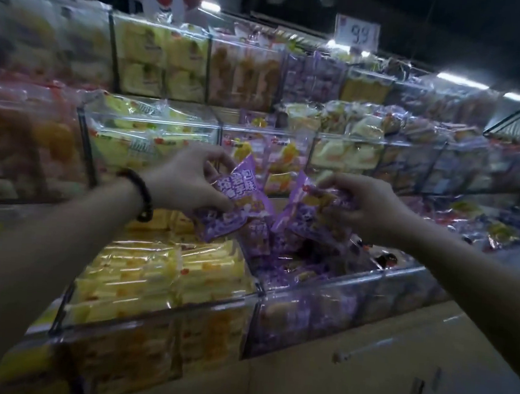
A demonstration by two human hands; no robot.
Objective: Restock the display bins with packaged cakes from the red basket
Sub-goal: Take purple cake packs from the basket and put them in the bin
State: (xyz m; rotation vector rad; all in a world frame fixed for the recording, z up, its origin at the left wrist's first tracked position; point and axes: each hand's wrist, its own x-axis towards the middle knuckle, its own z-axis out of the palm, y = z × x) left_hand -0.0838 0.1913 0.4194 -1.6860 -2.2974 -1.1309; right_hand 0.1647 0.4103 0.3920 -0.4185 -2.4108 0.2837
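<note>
Both hands are at the placing step, each bringing purple stock to the clear display bin on the lowest tier. The left hand has its thumb and fingers closed on a purple cake packet, pinching it by the upper edge so the printed face tilts toward the camera and the lower end hangs down. The right hand is clamped on a second purple packet, fingers curled over its top (it may be holding more than one, but the wrappers blur together and I cannot tell). The two packets sit close together between the hands, nearly touching at their inner corners.

Directly below both grips is the purple-stocked bin, already holding a loose pile of matching packets; its back half looks less full than the front. To the outside of the left hand's grip, the neighbouring bin holds yellow cake packets, packed in rows. A dark bead bracelet circles the left wrist. The red basket is not in view, so how much stock remains cannot be judged.

The next move probably calls for lowering each packet into the gap beneath the grips and letting go only once it rests on the pile, keeping purple clear of the divider with the yellow bin. The slick wrappers are likely to slide, so laying them flat would suit better than dropping them.
</note>
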